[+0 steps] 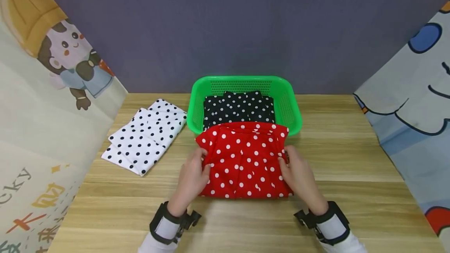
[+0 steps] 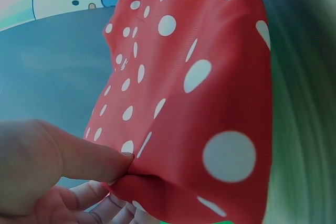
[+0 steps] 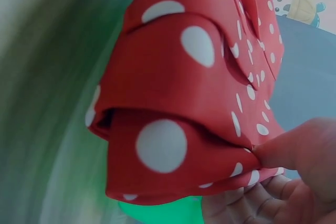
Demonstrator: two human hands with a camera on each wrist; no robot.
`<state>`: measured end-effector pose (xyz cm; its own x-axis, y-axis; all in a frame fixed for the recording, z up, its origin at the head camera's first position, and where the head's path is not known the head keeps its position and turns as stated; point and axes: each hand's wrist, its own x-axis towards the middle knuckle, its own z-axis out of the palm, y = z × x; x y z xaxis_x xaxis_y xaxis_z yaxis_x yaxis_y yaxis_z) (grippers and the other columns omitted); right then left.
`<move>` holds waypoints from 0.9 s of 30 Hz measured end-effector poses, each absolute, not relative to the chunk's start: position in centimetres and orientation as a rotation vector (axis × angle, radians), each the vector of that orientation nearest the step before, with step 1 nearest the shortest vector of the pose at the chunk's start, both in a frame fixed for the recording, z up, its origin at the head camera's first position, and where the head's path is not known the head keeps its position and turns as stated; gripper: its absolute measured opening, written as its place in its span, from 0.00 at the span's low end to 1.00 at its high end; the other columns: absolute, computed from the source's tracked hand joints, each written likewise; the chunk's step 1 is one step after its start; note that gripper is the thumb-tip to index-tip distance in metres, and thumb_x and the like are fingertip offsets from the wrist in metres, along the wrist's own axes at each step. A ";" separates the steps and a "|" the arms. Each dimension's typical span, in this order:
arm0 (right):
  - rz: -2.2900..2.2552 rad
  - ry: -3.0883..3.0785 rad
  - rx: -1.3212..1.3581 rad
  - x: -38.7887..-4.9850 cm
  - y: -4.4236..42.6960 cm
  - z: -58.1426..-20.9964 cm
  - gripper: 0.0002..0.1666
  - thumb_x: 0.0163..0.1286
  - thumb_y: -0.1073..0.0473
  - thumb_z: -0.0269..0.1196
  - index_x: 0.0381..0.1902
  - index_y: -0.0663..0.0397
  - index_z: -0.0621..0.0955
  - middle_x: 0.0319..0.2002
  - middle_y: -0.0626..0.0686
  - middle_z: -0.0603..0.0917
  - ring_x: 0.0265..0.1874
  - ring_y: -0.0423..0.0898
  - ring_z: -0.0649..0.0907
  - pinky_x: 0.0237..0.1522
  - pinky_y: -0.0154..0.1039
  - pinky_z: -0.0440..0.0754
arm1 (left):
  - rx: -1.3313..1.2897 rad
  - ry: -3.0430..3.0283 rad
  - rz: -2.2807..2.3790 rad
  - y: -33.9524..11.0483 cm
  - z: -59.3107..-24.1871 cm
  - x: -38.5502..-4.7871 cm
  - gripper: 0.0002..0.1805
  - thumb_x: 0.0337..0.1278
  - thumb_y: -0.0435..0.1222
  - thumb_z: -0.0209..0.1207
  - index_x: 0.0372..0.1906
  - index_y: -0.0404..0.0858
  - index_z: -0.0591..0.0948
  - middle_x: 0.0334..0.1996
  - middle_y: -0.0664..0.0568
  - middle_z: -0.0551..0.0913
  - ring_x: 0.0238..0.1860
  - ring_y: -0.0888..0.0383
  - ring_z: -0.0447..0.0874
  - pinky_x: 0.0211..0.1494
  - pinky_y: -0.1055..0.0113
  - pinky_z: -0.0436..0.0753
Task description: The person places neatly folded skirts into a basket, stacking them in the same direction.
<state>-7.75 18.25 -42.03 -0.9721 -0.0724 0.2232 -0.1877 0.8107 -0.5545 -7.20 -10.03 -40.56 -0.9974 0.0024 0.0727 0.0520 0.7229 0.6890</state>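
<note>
A folded red cloth with white dots is held up between both hands, in front of a green basket and overlapping its near rim. My left hand pinches the cloth's left side; in the left wrist view the thumb presses on top with the fingers beneath. On the opposite side my right hand pinches the cloth, and the right wrist view shows its thumb above and fingers below. Inside the basket lies a folded black cloth with white dots, its near part hidden by the red one.
To the basket's left, a folded white cloth with black dots lies on the wooden table. A dark grey-blue panel stands behind the table. Printed cartoon coverings flank it on both sides.
</note>
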 end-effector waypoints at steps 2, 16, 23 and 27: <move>0.899 -2.798 0.211 -8.2 18.2 -41.8 0.21 0.59 0.66 0.63 0.48 0.62 0.69 0.37 0.59 0.79 0.28 0.49 0.79 0.25 0.42 0.81 | -0.053 -2.842 -1.139 -10.1 -40.3 -7.6 0.20 0.47 0.28 0.63 0.46 0.37 0.71 0.40 0.48 0.77 0.33 0.56 0.75 0.31 0.67 0.80; 0.914 -2.808 0.225 -11.4 18.0 -40.3 0.22 0.61 0.65 0.61 0.51 0.65 0.68 0.43 0.63 0.78 0.34 0.53 0.80 0.32 0.49 0.83 | -0.111 -2.808 -1.063 -10.0 -38.7 -10.6 0.17 0.49 0.28 0.60 0.46 0.34 0.72 0.40 0.45 0.77 0.35 0.53 0.76 0.34 0.63 0.81; 0.890 -2.774 0.274 -12.9 18.0 -39.6 0.21 0.62 0.65 0.60 0.50 0.67 0.68 0.40 0.63 0.77 0.32 0.54 0.79 0.28 0.48 0.82 | -0.134 -2.802 -1.056 -9.9 -38.1 -12.0 0.16 0.50 0.28 0.60 0.46 0.33 0.72 0.40 0.44 0.76 0.36 0.53 0.76 0.34 0.63 0.81; 0.896 -2.758 0.293 -13.8 18.0 -39.1 0.21 0.62 0.65 0.60 0.50 0.67 0.68 0.42 0.63 0.76 0.33 0.55 0.80 0.29 0.49 0.83 | -0.126 -2.818 -1.086 -9.9 -37.6 -12.8 0.17 0.51 0.30 0.59 0.47 0.34 0.71 0.41 0.45 0.75 0.38 0.52 0.75 0.35 0.62 0.82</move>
